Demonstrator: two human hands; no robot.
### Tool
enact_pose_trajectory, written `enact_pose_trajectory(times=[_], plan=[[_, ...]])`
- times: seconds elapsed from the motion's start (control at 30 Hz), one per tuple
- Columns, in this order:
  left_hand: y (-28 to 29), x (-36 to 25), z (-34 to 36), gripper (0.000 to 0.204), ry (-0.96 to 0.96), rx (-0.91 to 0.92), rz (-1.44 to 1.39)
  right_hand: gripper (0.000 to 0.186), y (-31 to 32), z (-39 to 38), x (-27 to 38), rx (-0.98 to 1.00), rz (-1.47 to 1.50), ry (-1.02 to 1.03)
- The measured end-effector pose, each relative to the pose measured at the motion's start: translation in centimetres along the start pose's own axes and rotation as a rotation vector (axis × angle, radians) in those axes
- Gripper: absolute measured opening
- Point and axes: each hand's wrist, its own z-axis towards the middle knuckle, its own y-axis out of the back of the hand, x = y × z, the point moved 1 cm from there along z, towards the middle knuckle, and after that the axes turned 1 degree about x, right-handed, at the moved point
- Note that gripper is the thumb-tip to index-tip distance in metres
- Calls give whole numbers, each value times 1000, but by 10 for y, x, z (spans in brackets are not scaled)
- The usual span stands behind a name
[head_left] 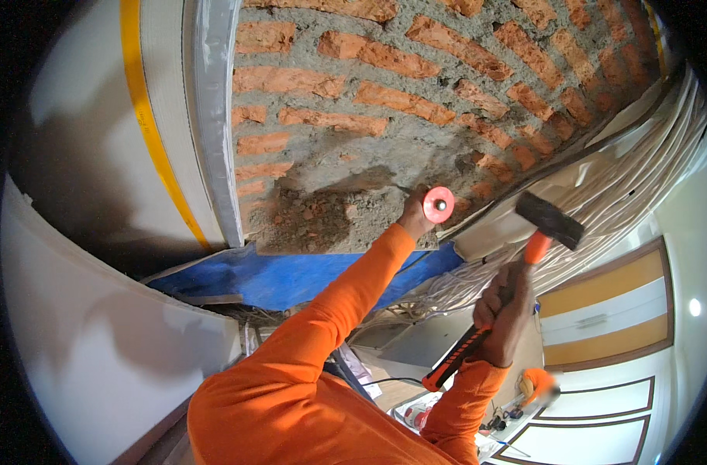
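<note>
My left hand (414,218) is closed around a chisel (439,204) that has a round pink-red hand guard and a metal striking end. Its thin tip points at the grey mortar patch of the brick wall (378,56); whether it touches cannot be made out. My right hand (505,310) grips a hammer (550,220) by its orange and black handle. The dark, blocky hammer head is raised to the right of the chisel and apart from it. Rough, broken mortar (307,221) lies low on the wall, left of my left hand.
Many pale cables (632,167) run along the right side of the wall. A blue sheet (291,275) lies below the brickwork. A grey metal frame (216,116) and yellow strip (148,116) border the left. Farther off at lower right, another person (536,385) wears orange.
</note>
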Motion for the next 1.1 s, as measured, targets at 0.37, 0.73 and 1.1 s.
enact_pose_trajectory(times=[0.37,0.73,1.1], plan=[[4,34,-18,23,23,-15,-100,41,45,90,-131,-26,-491,347],[45,8,16,24,-673,97,818,44,-13,38,-42,69,-135,188],[49,22,-78,37,195,-12,141,44,84,43,-222,43,-763,455]])
